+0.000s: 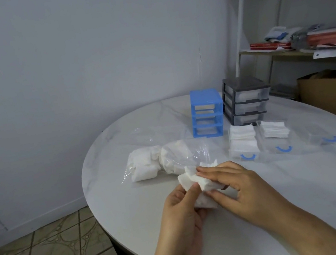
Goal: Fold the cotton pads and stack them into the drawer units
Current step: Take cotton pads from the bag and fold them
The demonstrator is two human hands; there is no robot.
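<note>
Both hands' (182, 205) (234, 185) grip hides cotton pads (196, 183) partly.

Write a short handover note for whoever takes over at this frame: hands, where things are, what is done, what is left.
Left hand and right hand both grip a white cotton pad above the round white table.
More pads sit in the clear plastic bag.
Done: two clear blue-handled drawers on the table hold stacked pads.
Left: third clear drawer looks empty; drawers still out of the blue drawer unit. Grey drawer unit has its drawers in.
</note>
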